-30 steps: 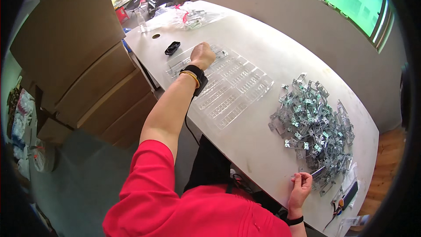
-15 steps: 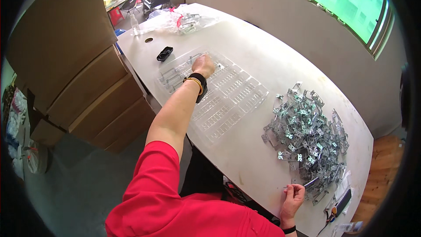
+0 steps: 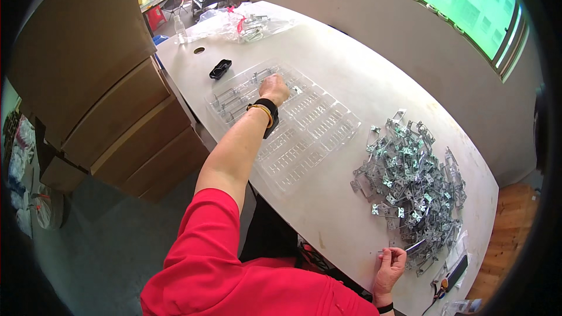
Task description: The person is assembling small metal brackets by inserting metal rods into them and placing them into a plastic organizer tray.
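Observation:
My left hand (image 3: 274, 89) is closed over the clear plastic blister tray (image 3: 281, 169). A shiny end of a metal bracket (image 3: 297, 89) sticks out beside its fingers; the rest is hidden under the hand. Several metal brackets (image 3: 229, 97) lie in slots at the tray's far left part, while the nearer and right slots hold nothing visible. By the table's near right edge, my right hand (image 3: 390, 270) pinches a small thin metal piece (image 3: 380, 251), too small to make out fully. Just beyond it rises a large heap of loose metal brackets (image 3: 413, 184).
A black plastic holder (image 3: 220, 69) sits beyond the tray. At the far end are a clear bag (image 3: 252, 26) of metal parts and a clear bottle (image 3: 180, 29). Orange-and-black handled pliers (image 3: 443, 284) lie near right. Cardboard boxes (image 3: 134, 129) stand stacked along the left.
My left hand has shifted very slightly over the tray and remains closed. The right hand keeps its pinch in nearly the same place.

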